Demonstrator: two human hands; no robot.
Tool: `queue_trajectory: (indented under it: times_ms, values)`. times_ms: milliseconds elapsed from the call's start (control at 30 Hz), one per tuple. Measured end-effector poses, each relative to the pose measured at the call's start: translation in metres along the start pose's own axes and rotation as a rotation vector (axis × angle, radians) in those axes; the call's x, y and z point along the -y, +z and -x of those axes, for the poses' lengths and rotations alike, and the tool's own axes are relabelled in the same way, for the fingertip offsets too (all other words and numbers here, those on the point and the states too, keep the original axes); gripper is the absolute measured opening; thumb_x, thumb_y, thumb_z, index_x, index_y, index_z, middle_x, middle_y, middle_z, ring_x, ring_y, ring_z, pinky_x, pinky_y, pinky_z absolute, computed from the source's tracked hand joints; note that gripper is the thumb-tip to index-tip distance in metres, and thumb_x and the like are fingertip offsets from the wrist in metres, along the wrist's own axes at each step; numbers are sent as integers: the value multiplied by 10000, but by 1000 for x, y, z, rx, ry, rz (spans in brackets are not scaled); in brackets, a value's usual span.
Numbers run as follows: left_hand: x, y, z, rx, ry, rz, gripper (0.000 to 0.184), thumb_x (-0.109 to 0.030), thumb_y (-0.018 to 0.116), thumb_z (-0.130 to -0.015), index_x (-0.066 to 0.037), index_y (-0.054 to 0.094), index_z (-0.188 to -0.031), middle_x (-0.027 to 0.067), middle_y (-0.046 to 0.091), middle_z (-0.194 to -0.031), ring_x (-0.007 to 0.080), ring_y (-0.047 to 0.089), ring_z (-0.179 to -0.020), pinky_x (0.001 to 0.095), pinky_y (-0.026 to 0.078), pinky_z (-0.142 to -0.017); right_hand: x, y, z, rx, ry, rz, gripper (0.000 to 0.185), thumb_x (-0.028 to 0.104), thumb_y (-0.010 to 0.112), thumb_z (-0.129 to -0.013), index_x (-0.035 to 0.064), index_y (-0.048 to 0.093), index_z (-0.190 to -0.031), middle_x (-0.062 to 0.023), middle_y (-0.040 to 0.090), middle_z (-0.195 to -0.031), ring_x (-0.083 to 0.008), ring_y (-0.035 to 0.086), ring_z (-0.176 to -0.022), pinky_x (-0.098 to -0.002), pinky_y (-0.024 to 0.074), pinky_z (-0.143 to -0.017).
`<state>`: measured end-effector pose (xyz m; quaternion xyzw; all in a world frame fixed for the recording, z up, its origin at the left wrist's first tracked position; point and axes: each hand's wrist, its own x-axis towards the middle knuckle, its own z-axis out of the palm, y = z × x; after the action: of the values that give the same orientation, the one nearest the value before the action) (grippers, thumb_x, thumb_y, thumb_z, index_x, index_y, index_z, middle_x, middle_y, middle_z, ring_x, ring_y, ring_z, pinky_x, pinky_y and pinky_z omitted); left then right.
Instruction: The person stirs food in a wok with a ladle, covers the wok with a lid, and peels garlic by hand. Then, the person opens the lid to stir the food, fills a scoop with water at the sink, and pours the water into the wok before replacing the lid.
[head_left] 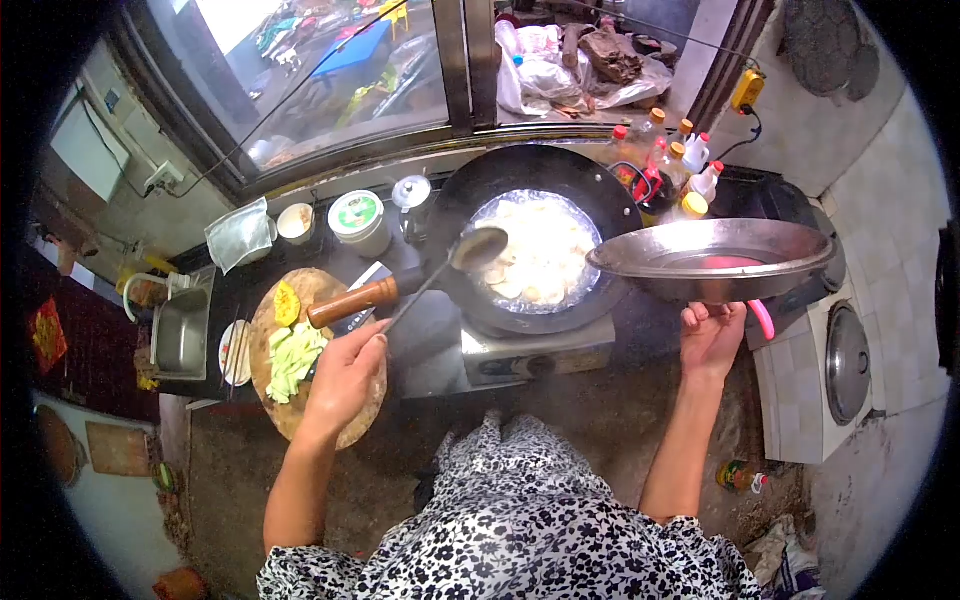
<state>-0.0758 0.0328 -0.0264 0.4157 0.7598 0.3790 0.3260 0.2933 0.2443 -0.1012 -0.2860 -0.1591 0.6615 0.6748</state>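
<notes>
My left hand (pixel 348 375) is closed round the handle of a metal ladle (pixel 478 249), whose bowl is over the left part of a black wok (pixel 500 175). Pale slices (pixel 535 250) lie in bubbling liquid inside the wok, which stands on a gas stove (pixel 540 355). My right hand (pixel 713 335) grips a wide metal pan (pixel 710 245) from below, to the right of the wok; a pink handle (pixel 762 320) shows beside my fingers. Near my left hand, a round wooden board (pixel 350 430) carries chopped green vegetable (pixel 292 362), a yellow piece (pixel 286 303) and a partly hidden knife.
Several bottles (pixel 680 170) crowd the counter behind the pan. A white tub (pixel 360 222), a small cup (pixel 295 223) and a glass jar (pixel 411 193) stand left of the wok. A sink (pixel 182 335) is at far left. A lidded pot (pixel 847 362) sits at right.
</notes>
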Motion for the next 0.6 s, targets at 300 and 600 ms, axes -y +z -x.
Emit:
queue_trajectory:
  times_ms: [300,600]
  values:
    - [12,11,4,-29,49,35,331,-183,520,-946,31,596,-1186,-17,515,-696,77,463,-657,253,398,-608,-7,11,1,20,0,18,195,236,474,-906,75,552,-983,-26,577,-845,-114,430,-587,-250,372,-514]
    - [18,31,-12,-30,68,-145,346,-206,511,-931,19,597,-1179,135,654,-823,170,596,-760,309,461,-727,-2,4,-1,92,5,17,212,261,460,-928,82,566,-970,-25,578,-834,-107,453,-594,-251,389,-510]
